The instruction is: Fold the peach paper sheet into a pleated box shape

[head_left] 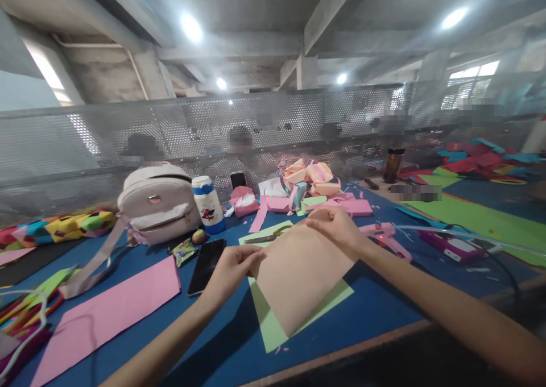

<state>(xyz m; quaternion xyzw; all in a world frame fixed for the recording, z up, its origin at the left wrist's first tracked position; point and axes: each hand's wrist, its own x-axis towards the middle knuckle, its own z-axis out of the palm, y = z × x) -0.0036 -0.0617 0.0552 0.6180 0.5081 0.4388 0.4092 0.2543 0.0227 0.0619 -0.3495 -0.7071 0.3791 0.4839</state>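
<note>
A peach sheet of paper (298, 273) is held up at a tilt between my two hands. My left hand (234, 262) pinches its left corner, fingers closed. At the sheet's upper edge, my right hand (335, 225) grips it between thumb and fingers. Beneath it, light green paper (267, 321) lies on the blue table, partly covered. A pair of scissors (268, 236) rests on the green paper just behind the peach sheet, its handles partly hidden. Close to my left hand lies a black phone (205, 267). To the right of my right hand is a pink glue gun (388, 239).
Pink paper (115, 313) covers the left of the table (230, 341). Behind stand a pale backpack (157, 205) and a white-and-blue bottle (209, 205). Folded paper pieces (313, 177) are heaped at the back, before a perforated metal screen (281, 114). A purple box (452, 248) sits right.
</note>
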